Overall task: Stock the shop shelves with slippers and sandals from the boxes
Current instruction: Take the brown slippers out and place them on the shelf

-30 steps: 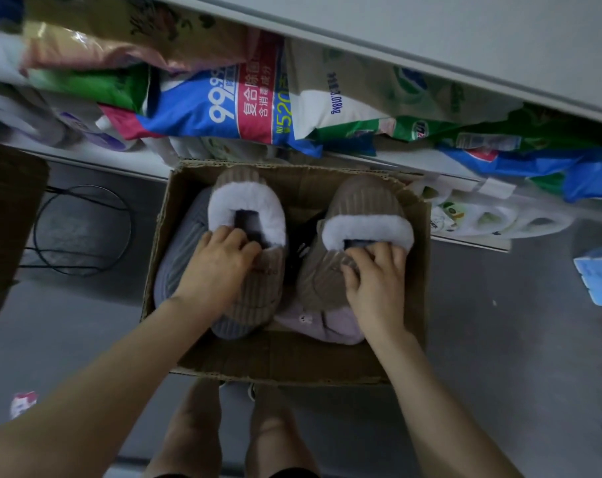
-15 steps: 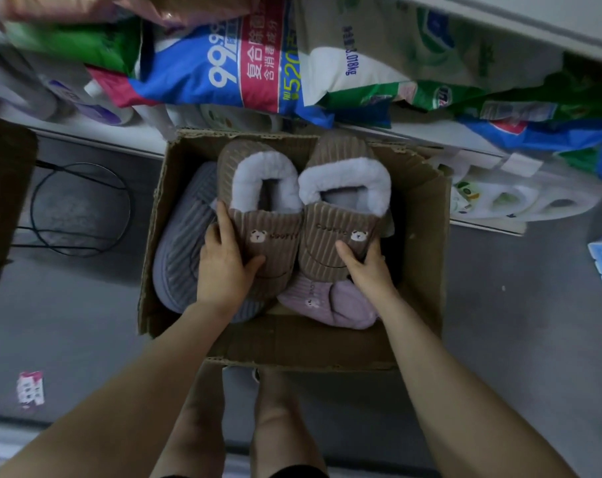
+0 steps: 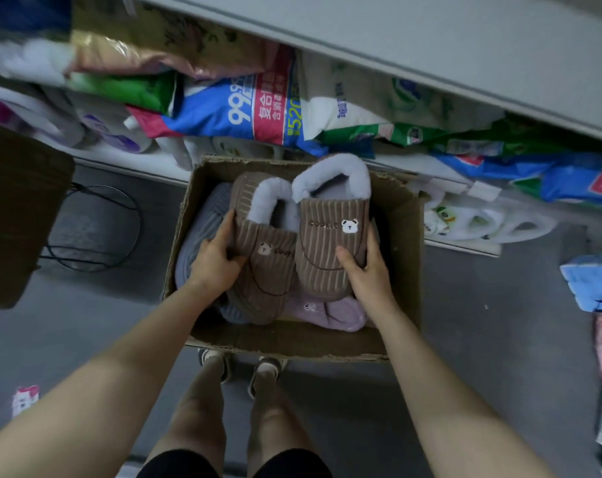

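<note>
Left hand (image 3: 214, 263): gripping left brown slipper (image 3: 261, 267) at its outer side.
Right hand (image 3: 368, 270): clasping right brown slipper (image 3: 330, 243), both over the box (image 3: 401, 270).

Arms extended forward — left hand (image 3: 215, 267), right hand (image 3: 370, 274) both curled, gripping.

Brown slippers (image 3: 313, 257) now pressed together — raised; right overlaps left.

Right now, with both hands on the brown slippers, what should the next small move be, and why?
Probably lift the pair straight up, clear of the cardboard box rim. The left hand grips the left brown slipper and the right hand the right brown slipper, held side by side over the grey slipper and purple slipper lying in the box.
</note>
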The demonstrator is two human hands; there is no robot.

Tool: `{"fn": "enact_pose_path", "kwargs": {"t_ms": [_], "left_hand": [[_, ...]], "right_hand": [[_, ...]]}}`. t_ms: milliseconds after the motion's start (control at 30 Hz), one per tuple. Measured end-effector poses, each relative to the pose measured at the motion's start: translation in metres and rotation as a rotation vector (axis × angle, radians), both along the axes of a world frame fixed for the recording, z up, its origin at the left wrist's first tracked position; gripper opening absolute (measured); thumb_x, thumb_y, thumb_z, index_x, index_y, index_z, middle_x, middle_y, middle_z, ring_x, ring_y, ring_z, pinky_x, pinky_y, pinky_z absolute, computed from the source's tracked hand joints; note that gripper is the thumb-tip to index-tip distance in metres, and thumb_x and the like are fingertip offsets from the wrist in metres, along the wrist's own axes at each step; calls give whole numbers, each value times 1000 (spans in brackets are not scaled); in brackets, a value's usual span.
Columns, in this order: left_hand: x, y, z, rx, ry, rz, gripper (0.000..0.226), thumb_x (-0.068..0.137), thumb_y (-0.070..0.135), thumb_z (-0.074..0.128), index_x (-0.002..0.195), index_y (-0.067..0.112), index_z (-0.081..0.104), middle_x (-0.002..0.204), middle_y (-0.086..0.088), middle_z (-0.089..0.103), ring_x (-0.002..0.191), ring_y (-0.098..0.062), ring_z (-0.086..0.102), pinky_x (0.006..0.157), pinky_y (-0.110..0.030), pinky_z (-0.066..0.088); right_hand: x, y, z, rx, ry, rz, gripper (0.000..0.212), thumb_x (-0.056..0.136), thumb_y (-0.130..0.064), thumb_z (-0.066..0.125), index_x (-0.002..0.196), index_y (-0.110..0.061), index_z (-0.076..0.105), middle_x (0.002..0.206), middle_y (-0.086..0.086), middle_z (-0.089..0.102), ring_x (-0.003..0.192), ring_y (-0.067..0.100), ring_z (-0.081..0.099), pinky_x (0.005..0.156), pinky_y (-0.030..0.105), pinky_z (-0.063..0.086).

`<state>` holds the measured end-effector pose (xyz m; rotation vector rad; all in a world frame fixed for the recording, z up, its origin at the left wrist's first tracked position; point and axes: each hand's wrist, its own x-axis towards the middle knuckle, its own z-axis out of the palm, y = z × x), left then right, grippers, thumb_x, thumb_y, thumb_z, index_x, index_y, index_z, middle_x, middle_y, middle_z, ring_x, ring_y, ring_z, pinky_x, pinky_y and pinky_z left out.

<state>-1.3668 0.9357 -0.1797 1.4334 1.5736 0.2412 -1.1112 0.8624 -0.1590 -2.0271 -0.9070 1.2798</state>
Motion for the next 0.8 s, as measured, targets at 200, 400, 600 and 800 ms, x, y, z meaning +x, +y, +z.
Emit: {"fn": "enact_pose_path", "kwargs": {"t_ms": [200, 400, 600, 800], "left_hand": [[-28, -4, 70, 13, -199, 163, 86, 84, 2, 61, 150, 39, 21, 136, 3, 49, 128, -19, 45, 110, -44, 36], [-63, -4, 149, 97, -361, 293, 73, 92, -9, 49, 149, 31, 29, 131, -15, 58, 124, -29, 52, 109, -49, 37], [-112, 3, 226, 232, -406, 312, 65, 97, 0, 45, 150, 33, 26, 118, -8, 59, 106, -22, 57, 87, -29, 47], [-186, 24, 291, 411, -468, 364, 63, 96, -6, 46, 146, 29, 31, 91, 6, 60, 66, 10, 61, 67, -6, 48]], "right_hand": [[0, -2, 67, 159, 10, 15, 66, 89, -48, 62, 147, -47, 31, 141, -11, 53, 127, 11, 52, 109, 46, 43], [-22, 11, 148, 332, -17, 119, 56, 99, -30, 57, 149, -37, 33, 125, -26, 52, 104, -26, 48, 92, 8, 42], [-67, 38, 218, 478, -69, 225, 54, 99, -32, 57, 148, -33, 37, 135, -18, 53, 118, -9, 51, 96, 15, 43], [-133, 69, 279, 662, -114, 272, 47, 97, -29, 60, 141, -35, 45, 126, -22, 58, 114, -9, 55, 94, 22, 48]]}}
